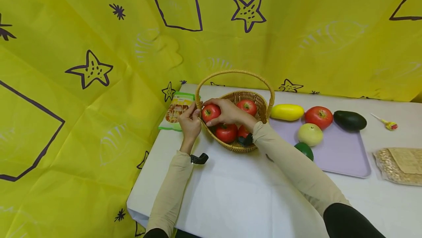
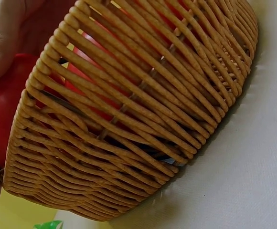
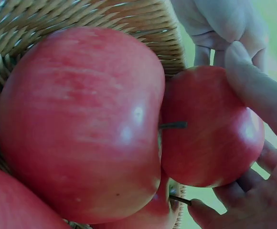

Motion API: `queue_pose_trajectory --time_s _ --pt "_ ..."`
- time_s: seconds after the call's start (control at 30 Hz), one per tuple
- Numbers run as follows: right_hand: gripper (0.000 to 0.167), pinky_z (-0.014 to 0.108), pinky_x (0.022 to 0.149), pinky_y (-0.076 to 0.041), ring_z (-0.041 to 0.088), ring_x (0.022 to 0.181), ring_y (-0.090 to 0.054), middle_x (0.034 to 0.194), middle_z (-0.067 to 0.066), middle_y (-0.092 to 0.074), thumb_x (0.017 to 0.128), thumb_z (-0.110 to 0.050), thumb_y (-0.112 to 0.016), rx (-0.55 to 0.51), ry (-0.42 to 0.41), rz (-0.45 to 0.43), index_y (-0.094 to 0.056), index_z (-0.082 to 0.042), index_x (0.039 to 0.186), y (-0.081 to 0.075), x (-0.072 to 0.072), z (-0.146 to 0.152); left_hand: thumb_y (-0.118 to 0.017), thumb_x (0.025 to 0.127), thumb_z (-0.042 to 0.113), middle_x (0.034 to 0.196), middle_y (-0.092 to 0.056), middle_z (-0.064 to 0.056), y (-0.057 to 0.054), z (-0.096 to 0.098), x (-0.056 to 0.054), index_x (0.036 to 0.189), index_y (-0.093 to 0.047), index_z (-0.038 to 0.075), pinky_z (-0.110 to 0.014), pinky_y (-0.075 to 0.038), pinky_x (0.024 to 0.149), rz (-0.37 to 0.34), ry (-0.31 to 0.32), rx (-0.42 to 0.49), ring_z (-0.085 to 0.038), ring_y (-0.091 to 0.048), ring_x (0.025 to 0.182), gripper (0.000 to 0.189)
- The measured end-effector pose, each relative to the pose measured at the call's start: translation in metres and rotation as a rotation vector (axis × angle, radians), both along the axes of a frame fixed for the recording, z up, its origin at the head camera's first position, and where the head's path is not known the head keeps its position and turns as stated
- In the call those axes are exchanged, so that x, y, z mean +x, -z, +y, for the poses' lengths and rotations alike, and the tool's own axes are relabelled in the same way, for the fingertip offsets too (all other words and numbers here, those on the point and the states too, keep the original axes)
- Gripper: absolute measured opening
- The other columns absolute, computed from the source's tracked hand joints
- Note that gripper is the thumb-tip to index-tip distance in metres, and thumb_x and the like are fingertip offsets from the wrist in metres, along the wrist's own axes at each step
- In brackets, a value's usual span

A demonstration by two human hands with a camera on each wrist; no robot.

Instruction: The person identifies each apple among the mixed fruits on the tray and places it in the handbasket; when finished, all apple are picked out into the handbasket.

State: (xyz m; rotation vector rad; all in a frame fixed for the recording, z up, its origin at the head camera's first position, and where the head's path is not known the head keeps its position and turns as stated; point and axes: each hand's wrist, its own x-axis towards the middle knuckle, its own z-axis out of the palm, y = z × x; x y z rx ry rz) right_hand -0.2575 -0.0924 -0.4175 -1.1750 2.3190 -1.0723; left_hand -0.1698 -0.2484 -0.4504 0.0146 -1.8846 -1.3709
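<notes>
A wicker basket (image 1: 242, 149) with a tall arched handle (image 1: 235, 71) stands on the table with several red apples in it. My right hand (image 1: 227, 110) grips one apple (image 1: 211, 112), thumb on one side and fingers on the other, at the basket's left rim. In the right wrist view, this apple (image 3: 210, 129) sits against a larger apple (image 3: 81, 124) with a dark stem. My left hand (image 1: 191, 123) holds the handle's left foot, close to the gripped apple. The left wrist view shows the basket's woven side (image 2: 129, 105), with red fruit behind the slats.
Right of the basket, a lilac tray (image 1: 343, 161) bears a yellow oblong fruit (image 1: 287, 112), a red fruit (image 1: 318, 117), a pale round fruit (image 1: 310, 134), an avocado (image 1: 350, 120) and a green fruit (image 1: 304, 150). A snack packet (image 1: 178, 111), lollipop (image 1: 391, 125) and grain bag (image 1: 399, 166) lie around.
</notes>
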Motion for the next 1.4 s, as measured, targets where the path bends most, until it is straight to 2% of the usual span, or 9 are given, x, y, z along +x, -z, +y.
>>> queue_pose_trajectory --time_s 0.2,0.4,0.53,0.7,0.83,0.9,1.0,1.1,1.4 --pt "0.074 0.053 0.105 -0.055 0.035 0.125 -0.066 0.143 0.018 -0.064 0.090 -0.035 -0.086 0.040 -0.003 0.004 -0.052 -0.014 0.153 -0.003 0.002 0.002 -0.057 0.091 -0.022 0.117 -0.069 -0.037 0.001 -0.001 -0.001 0.124 -0.066 -0.022 -0.024 -0.061 0.093 -0.027 -0.018 0.011 -0.050 -0.070 0.113 0.034" --pt "0.075 0.053 0.108 -0.054 0.036 0.128 -0.064 0.145 0.019 -0.063 0.095 -0.039 -0.080 0.065 -0.026 0.020 -0.048 -0.009 0.155 -0.002 0.004 0.002 -0.054 0.092 -0.025 0.113 -0.072 -0.038 0.005 -0.001 -0.003 0.126 -0.066 -0.021 -0.012 -0.056 0.090 -0.005 0.037 0.049 -0.051 -0.071 0.113 0.036" --pt "0.073 0.053 0.109 -0.053 0.036 0.128 -0.065 0.143 0.020 -0.064 0.097 -0.040 -0.077 0.057 -0.043 0.008 -0.046 -0.008 0.155 0.000 0.005 0.004 -0.052 0.092 -0.025 0.112 -0.072 -0.038 0.006 -0.002 -0.003 0.126 -0.067 -0.020 -0.010 -0.056 0.087 -0.007 0.051 0.070 -0.050 -0.072 0.111 0.038" --pt "0.071 0.053 0.113 -0.050 0.035 0.131 -0.063 0.145 0.021 -0.062 0.101 -0.039 -0.073 0.043 -0.048 -0.048 -0.041 -0.008 0.157 0.004 0.003 0.008 -0.054 0.092 -0.026 0.113 -0.072 -0.038 0.017 -0.007 -0.011 0.127 -0.066 -0.021 -0.009 -0.056 0.085 -0.017 0.041 0.081 -0.052 -0.071 0.109 0.037" --pt "0.073 0.054 0.117 -0.047 0.037 0.135 -0.060 0.147 0.022 -0.059 0.100 -0.036 -0.073 0.029 -0.047 -0.077 -0.039 -0.007 0.158 0.007 0.002 0.010 -0.056 0.093 -0.024 0.113 -0.073 -0.035 0.027 -0.012 -0.017 0.129 -0.067 -0.016 -0.011 -0.057 0.086 -0.019 0.046 0.091 -0.049 -0.073 0.110 0.038" --pt "0.074 0.055 0.123 -0.040 0.038 0.138 -0.057 0.149 0.022 -0.058 0.099 -0.035 -0.075 0.030 -0.040 -0.054 -0.040 -0.004 0.157 0.008 0.001 0.010 -0.057 0.093 -0.023 0.114 -0.075 -0.033 0.030 -0.013 -0.018 0.129 -0.068 -0.014 -0.013 -0.058 0.088 -0.014 0.052 0.092 -0.046 -0.074 0.111 0.040" --pt "0.075 0.055 0.132 -0.023 0.039 0.143 -0.053 0.151 0.024 -0.057 0.098 -0.034 -0.077 0.045 -0.019 -0.004 -0.044 0.001 0.155 0.011 -0.001 0.010 -0.057 0.093 -0.023 0.114 -0.075 -0.031 0.031 -0.014 -0.018 0.131 -0.068 -0.012 -0.018 -0.060 0.091 -0.004 0.060 0.082 -0.044 -0.074 0.112 0.041" --pt "0.074 0.057 0.135 -0.007 0.039 0.144 -0.053 0.150 0.025 -0.057 0.096 -0.033 -0.080 0.069 -0.001 0.026 -0.048 0.003 0.152 0.013 -0.003 0.009 -0.058 0.093 -0.021 0.115 -0.075 -0.030 0.032 -0.015 -0.017 0.131 -0.067 -0.012 -0.022 -0.060 0.094 -0.001 0.053 0.060 -0.043 -0.074 0.113 0.040" --pt "0.070 0.058 0.135 -0.004 0.038 0.138 -0.059 0.145 0.022 -0.063 0.092 -0.032 -0.084 0.087 -0.010 0.039 -0.057 0.000 0.147 0.012 -0.006 0.006 -0.057 0.095 -0.019 0.115 -0.076 -0.029 0.034 -0.018 -0.017 0.131 -0.067 -0.013 -0.021 -0.060 0.094 0.012 0.056 0.036 -0.043 -0.075 0.112 0.039"
